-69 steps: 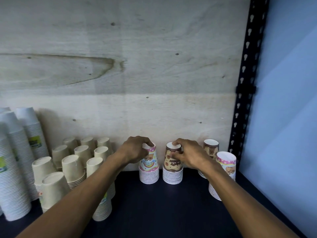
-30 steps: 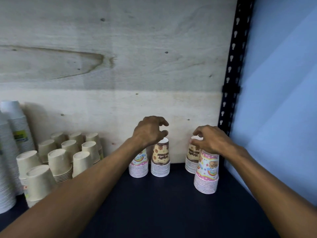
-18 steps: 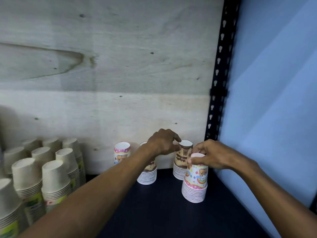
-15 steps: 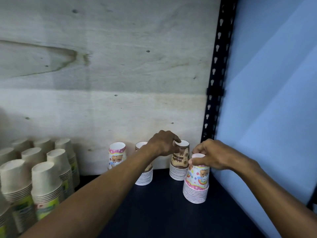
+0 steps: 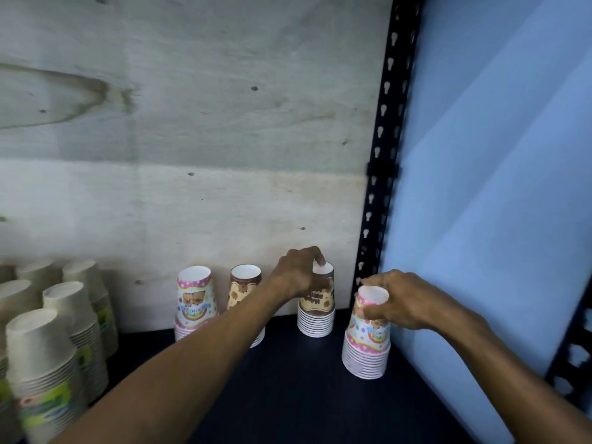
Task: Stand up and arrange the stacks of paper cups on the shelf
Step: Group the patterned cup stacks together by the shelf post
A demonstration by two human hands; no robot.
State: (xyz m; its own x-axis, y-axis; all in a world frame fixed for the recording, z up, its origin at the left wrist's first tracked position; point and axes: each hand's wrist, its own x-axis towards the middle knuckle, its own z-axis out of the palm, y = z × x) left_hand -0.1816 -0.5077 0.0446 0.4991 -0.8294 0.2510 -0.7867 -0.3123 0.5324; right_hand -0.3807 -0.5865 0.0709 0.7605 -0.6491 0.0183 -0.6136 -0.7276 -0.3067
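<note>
At the shelf's (image 5: 288, 395) right end, left hand (image 5: 296, 274) grips the brown stack (image 5: 316, 307), right hand (image 5: 400, 299) the pink stack (image 5: 366, 344); slide both low, keeping stacks upright

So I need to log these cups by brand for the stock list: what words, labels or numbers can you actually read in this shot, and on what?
Nothing reads clearly.
Brown cup stack gripped by the left hand: lettering on a cream band, blurred.
Pink cup stack gripped by the right hand: rainbow print with lettering, blurred.
Pink stack by the back board: print blurred.
Beige stacks: green labels, too blurred to read.
</note>
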